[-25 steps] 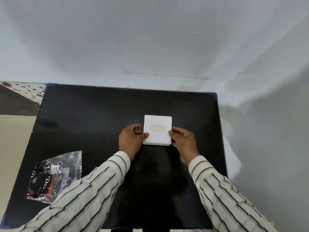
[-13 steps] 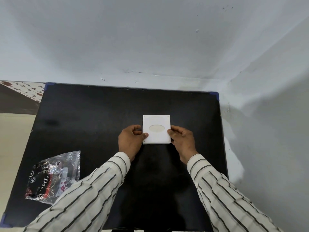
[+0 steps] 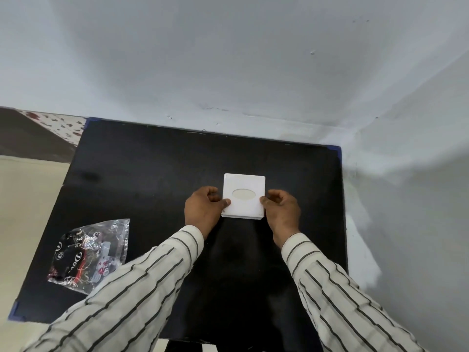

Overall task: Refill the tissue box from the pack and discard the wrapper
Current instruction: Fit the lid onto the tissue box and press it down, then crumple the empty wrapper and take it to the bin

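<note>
A white square tissue box (image 3: 244, 184) with an oval opening in its top stands near the middle of the black table (image 3: 142, 174). My left hand (image 3: 203, 212) grips the box's left side, thumb on the lid. My right hand (image 3: 281, 212) grips its right side the same way. A crumpled clear plastic wrapper (image 3: 88, 252) with black and red print lies flat at the table's front left, apart from both hands.
White walls close in behind the table and along its right edge. Beyond the left edge lies beige floor (image 3: 22, 204). Blue tape marks the table's corners (image 3: 14, 312).
Both hands stay on the box's sides. The view has shifted slightly; the box and the wrapper have not visibly moved on the table.
</note>
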